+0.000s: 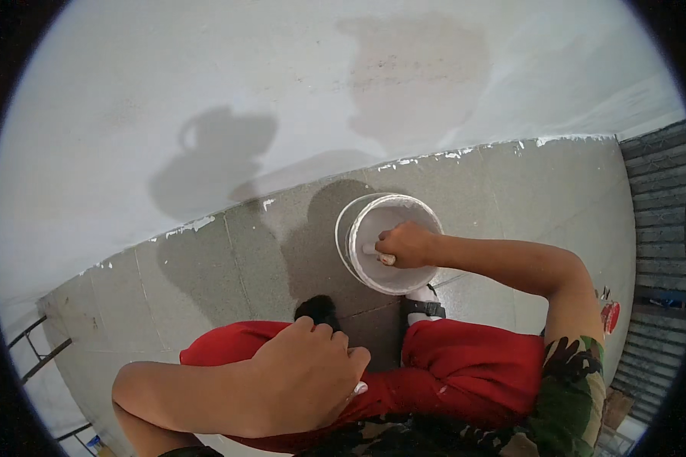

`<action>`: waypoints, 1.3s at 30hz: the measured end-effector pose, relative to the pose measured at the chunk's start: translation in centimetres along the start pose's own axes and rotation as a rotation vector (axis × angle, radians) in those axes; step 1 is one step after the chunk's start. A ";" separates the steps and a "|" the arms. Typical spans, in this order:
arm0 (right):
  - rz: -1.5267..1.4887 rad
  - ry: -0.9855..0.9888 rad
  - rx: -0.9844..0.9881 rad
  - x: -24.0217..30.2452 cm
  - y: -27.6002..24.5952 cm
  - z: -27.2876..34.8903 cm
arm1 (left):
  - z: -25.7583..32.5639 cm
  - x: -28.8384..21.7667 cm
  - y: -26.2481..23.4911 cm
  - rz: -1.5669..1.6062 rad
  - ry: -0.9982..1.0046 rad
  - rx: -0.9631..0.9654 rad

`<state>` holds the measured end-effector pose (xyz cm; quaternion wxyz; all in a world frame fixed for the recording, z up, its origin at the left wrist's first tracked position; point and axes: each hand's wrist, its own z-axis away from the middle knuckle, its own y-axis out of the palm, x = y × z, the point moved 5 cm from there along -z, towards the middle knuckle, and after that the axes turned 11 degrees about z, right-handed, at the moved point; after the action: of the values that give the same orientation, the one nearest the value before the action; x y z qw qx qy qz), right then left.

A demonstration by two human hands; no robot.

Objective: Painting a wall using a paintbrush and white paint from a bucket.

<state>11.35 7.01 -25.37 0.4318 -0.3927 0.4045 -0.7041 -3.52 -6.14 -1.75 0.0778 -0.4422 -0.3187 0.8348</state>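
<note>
the right hand is closed round a pale handle, over the mouth of a white bucket that stands on the grey floor, near the white wall. the left hand is half curled above the red trousers; i cannot tell whether it holds anything. the bucket's wire bail hangs to the left.

We note a smooth plastic bucket, rough-crusted along its lip; a handle, smooth; a wall, matt and slightly stained; smooth tiles, faintly glossy; matt cloth trousers; and a ribbed shutter, apparently metal
</note>
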 end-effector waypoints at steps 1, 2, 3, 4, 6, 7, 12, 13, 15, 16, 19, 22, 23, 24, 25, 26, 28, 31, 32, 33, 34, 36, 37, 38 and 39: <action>-0.016 0.015 0.040 -0.1 0.3 -0.1 | -0.1 0.0 0.0 -0.004 0.000 0.009; -0.017 0.019 0.036 -0.2 0.4 -0.2 | -0.2 -0.1 0.0 -0.008 0.000 0.017; -0.033 0.025 0.037 -0.2 0.2 -0.5 | -0.1 0.0 0.1 -0.010 -0.002 0.017; -0.049 0.031 0.037 -0.2 0.0 -0.6 | 0.1 0.1 0.2 -0.010 -0.009 0.017; -0.077 0.043 -0.002 -0.3 -0.5 -0.5 | 0.0 0.1 0.0 -0.012 -0.015 0.017; -0.107 0.056 -0.039 -0.3 -0.7 -0.4 | 0.0 0.0 -0.1 -0.005 -0.037 0.059; -0.165 0.113 -0.095 -0.5 -0.4 0.2 | -0.4 0.0 0.1 -0.008 -0.057 0.095; -0.189 0.124 -0.138 -0.5 -0.4 0.4 | -0.4 0.0 0.2 -0.014 -0.061 0.093; -0.190 0.142 -0.113 -0.5 -0.2 0.3 | -0.7 0.1 0.2 -0.020 -0.063 0.093; -0.189 0.160 -0.087 -0.6 -0.2 0.4 | -0.8 0.2 0.2 -0.017 -0.062 0.104; -0.235 0.160 -0.110 -0.6 -0.6 0.4 | -1.1 0.1 0.0 -0.006 -0.080 0.134; -0.254 0.152 -0.117 -0.5 -0.7 0.4 | -1.2 0.2 0.0 -0.006 -0.073 0.117; -0.254 0.154 -0.120 -0.6 -0.8 0.5 | -1.3 0.2 -0.1 -0.011 -0.052 0.082; -0.289 0.162 -0.109 -0.6 -1.1 0.6 | -1.3 0.3 -0.1 -0.014 -0.056 0.083; -0.324 0.170 -0.098 -0.6 -1.4 0.8 | -1.3 0.4 -0.1 0.000 -0.048 0.075; -0.324 0.169 -0.102 -0.6 -1.8 0.9 | -1.3 0.4 -0.1 0.015 -0.039 0.067; -0.272 0.154 -0.083 0.0 -2.5 1.5 | -1.2 0.4 -0.2 0.023 -0.038 0.063; -0.279 0.169 -0.153 0.6 -4.3 2.6 | -1.2 0.6 -0.2 0.016 -0.030 0.053; -0.278 0.170 -0.155 0.6 -5.0 3.0 | -1.2 0.6 -0.3 0.000 -0.024 0.048; -0.331 0.199 -0.135 0.5 -5.3 3.4 | -1.3 0.6 -0.4 -0.003 -0.023 0.048; -0.385 0.229 -0.115 0.2 -5.5 3.8 | -1.4 0.5 -0.6 -0.004 -0.031 0.064; -0.428 0.224 -0.187 -0.2 -5.9 4.9 | -1.5 0.5 -0.6 -0.010 -0.037 0.081; -0.473 0.217 -0.257 -0.4 -6.3 5.5 | -1.6 0.7 -0.5 -0.001 -0.057 0.104; -0.471 0.219 -0.261 -0.5 -6.4 6.0 | -1.6 0.8 -0.3 0.009 -0.078 0.128; -0.644 0.288 -0.217 -0.7 -6.3 6.6 | -1.6 0.9 -0.3 0.004 -0.077 0.129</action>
<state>15.68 8.05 -17.34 0.0826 -0.4401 0.3891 -0.8050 -2.88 -4.81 -2.85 0.0920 -0.4045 -0.2660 0.8701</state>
